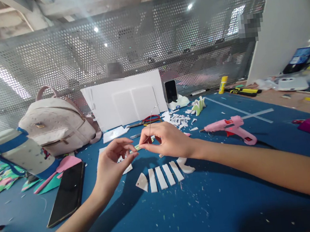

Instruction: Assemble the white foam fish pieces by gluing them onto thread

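My left hand [114, 160] and my right hand [166, 140] meet above the blue table [209, 206]. Both pinch a thin pale green stick [139, 146] between them, the left at its near end, the right at its far end. A thin wire [151, 118] rises from my right fingers. Below the hands lie several white foam strips [164, 175] in a row, with a small white wedge [142, 182] at the left and a curved white piece [184, 165] at the right.
A pink glue gun [232, 126] lies right of my hands. A black phone [68, 193], a water bottle [20, 152] and a pale backpack [57, 120] stand at the left. White foam boards [125, 98], red-handled scissors [147, 121] and white scraps [180, 120] lie behind.
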The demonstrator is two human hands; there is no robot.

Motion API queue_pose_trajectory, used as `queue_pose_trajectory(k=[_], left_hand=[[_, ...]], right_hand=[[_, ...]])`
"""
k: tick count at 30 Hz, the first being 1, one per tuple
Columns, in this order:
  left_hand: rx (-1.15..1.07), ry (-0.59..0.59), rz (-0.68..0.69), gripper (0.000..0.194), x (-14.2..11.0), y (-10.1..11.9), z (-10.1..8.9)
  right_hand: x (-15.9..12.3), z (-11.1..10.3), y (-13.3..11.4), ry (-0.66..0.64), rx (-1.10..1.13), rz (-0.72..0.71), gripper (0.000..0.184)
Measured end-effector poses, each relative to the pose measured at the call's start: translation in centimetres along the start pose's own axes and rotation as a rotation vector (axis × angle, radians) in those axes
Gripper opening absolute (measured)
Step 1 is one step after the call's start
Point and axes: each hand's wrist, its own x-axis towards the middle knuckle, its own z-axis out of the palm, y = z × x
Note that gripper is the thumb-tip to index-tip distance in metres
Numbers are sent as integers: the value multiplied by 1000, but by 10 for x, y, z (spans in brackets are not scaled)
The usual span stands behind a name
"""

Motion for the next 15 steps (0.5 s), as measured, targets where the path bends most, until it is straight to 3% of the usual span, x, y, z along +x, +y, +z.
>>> queue_pose_trajectory(k=[15], left_hand=[[-143, 64, -48, 29, -7, 5, 5]], right_hand=[[-4, 5, 2, 87, -37, -126, 9]])
